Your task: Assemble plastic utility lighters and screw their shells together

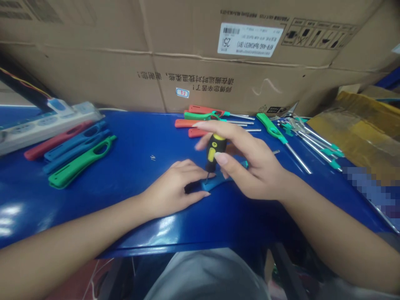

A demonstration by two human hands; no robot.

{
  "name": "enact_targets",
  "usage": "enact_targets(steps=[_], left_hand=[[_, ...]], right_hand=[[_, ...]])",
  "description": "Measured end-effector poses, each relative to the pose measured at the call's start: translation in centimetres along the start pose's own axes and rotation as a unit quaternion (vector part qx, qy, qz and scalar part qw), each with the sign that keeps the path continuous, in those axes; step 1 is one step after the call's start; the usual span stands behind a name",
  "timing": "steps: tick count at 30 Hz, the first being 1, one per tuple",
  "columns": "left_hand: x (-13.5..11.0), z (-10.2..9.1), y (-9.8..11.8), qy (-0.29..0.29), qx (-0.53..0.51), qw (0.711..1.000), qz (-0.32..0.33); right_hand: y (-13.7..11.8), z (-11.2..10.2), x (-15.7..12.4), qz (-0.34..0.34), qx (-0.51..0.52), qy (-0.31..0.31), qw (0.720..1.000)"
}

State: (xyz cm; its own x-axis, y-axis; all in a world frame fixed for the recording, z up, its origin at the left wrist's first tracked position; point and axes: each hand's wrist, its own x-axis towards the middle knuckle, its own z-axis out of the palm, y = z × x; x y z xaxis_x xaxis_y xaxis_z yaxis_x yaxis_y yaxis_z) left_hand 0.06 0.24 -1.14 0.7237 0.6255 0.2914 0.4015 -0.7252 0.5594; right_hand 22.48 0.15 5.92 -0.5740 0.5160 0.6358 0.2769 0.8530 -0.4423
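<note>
1. The right hand [256,162] closes round a black and yellow screwdriver [212,153], thumb on the handle, the shaft pointing down.
2. The left hand [179,183] is narrow, thumb and forefinger at either side of a blue lighter [214,182], holding it to the desk [131,143].
3. This lighter lies in front of the person, the screwdriver's tip at its near end.
4. Two or so tiny screws [153,158] lie beyond the left hand.
5. Behind the hands are red and green lighters; a green lighter [271,127] and metal tubes [315,146] lie to the right.
6. Red, blue and green handles [83,162] lie left, beside a white power strip [46,123].
7. A carton [109,54] stands behind, its print upside down: "师傅您辛苦了!请在搬运时对我温柔些,谢谢您!"
8. Its white label [250,40] shows "25" and a code beginning "KFR-46G"; the smaller print is too blurred.
</note>
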Motion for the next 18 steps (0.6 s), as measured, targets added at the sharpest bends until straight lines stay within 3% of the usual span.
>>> enact_targets(steps=[3, 10, 14, 18], left_hand=[[0.0, -0.1, 0.1, -0.001, 0.002, 1.000, 0.007], [-0.2, -1.2, 0.1, -0.006, 0.023, 1.000, -0.004], [-0.2, -2.4, 0.2, -0.037, 0.098, 0.994, -0.032], [0.1, -2.9, 0.4, -0.052, 0.171, 0.982, -0.065]], right_hand=[[0.3, -0.3, 0.0, 0.027, -0.008, 0.022, 0.999], [2.5, -2.9, 0.1, 0.058, 0.011, 0.183, 0.981], [5.5, -6.0, -1.7, 0.108, -0.132, 0.196, 0.966], [8.1, -8.5, -4.2, 0.129, -0.308, 0.225, 0.915]])
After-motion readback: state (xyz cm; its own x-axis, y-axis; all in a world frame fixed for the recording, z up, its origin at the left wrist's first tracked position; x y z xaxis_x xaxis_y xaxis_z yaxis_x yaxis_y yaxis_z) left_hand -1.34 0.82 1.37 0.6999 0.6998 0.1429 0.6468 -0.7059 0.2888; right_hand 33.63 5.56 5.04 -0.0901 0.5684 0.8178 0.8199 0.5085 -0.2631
